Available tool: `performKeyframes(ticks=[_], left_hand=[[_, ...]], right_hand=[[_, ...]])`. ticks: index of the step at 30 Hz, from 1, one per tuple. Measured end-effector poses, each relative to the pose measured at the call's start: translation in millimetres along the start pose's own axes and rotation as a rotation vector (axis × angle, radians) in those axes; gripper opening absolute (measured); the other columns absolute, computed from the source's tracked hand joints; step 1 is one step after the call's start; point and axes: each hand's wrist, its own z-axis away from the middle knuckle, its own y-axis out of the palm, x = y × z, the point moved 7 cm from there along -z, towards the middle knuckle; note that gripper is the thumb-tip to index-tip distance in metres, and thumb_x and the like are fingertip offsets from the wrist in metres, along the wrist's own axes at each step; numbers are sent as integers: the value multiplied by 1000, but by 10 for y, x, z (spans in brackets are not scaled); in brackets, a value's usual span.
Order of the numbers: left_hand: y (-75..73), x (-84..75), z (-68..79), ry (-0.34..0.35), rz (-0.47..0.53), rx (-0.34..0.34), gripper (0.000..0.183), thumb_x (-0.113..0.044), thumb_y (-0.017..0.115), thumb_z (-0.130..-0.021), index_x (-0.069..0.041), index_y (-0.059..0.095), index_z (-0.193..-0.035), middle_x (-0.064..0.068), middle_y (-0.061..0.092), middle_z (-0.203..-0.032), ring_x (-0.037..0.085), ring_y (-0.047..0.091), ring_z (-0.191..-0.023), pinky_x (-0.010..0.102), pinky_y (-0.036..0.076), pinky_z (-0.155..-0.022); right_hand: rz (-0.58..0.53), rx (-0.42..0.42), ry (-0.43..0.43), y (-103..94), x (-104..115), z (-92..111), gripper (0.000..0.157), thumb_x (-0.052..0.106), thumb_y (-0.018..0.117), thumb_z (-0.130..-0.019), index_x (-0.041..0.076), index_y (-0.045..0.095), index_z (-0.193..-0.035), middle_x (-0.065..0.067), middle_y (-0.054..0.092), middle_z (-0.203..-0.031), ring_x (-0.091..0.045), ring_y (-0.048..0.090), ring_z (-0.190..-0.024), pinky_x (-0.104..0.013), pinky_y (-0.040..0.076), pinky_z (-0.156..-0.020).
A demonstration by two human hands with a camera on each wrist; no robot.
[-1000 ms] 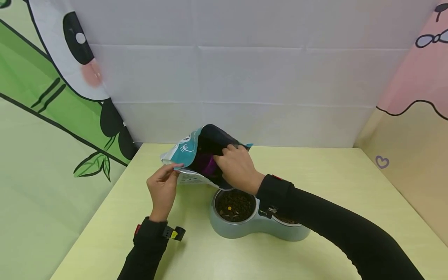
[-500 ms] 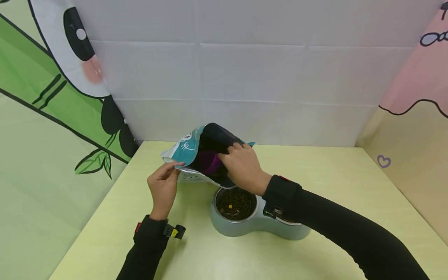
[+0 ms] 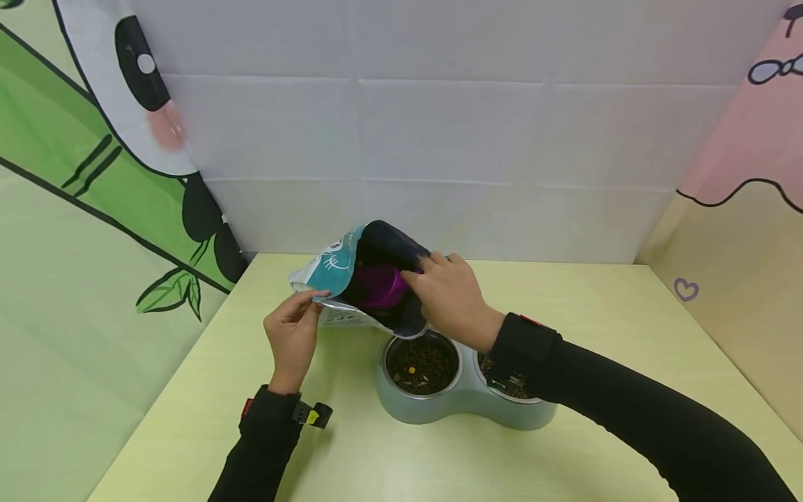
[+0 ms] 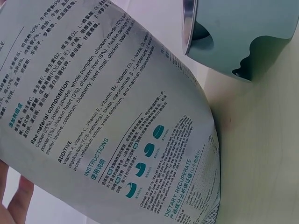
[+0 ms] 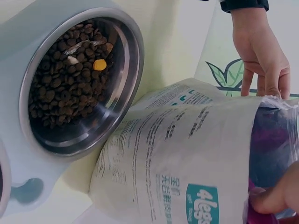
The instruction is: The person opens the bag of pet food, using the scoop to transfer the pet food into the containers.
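A teal and white pet food bag (image 3: pixel 337 270) stands tilted with its dark mouth facing me in the head view. My left hand (image 3: pixel 293 341) pinches the bag's left rim between thumb and fingers. Inside the mouth is a purple scoop (image 3: pixel 384 287); my right hand (image 3: pixel 456 300) grips it at the bag's right side. The right wrist view shows the thumb on the scoop's purple handle (image 5: pixel 262 215). How much the scoop holds is hidden. Printed text covers the bag's back (image 4: pixel 107 112) in the left wrist view.
A grey-green double bowl stand (image 3: pixel 419 411) sits just in front of the bag. Its left steel bowl holds brown kibble (image 5: pixel 70 77) with one yellow piece. The right bowl, partly behind my right wrist, holds kibble (image 3: pixel 516 385) too. All stand on a pale yellow table (image 3: pixel 602 335).
My right hand has moved right and drawn the purple scoop nearer the bag's mouth, so more of it shows. More of the right bowl is visible. The left hand stays on the rim.
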Motion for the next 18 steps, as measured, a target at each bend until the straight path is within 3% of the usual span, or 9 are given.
performKeyframes(ticks=[12, 18], left_hand=[[-13, -8, 2, 6, 0, -6, 11, 5, 58, -82, 6, 63, -92, 19, 64, -88, 11, 61, -84, 21, 48, -77], [-7, -5, 2, -1, -11, -6, 11, 4, 58, -82, 4, 64, -92, 19, 64, -90, 12, 61, -86, 22, 48, -78]], right_hand=[[-47, -95, -1, -179, -74, 53, 32, 3, 56, -79, 15, 63, -108, -7, 62, -85, -22, 48, -72, -30, 35, -53], [-60, -103, 11, -266, -123, 99, 30, 3, 54, -81, 16, 63, -107, -6, 61, -83, -22, 48, -71, -29, 34, -52]])
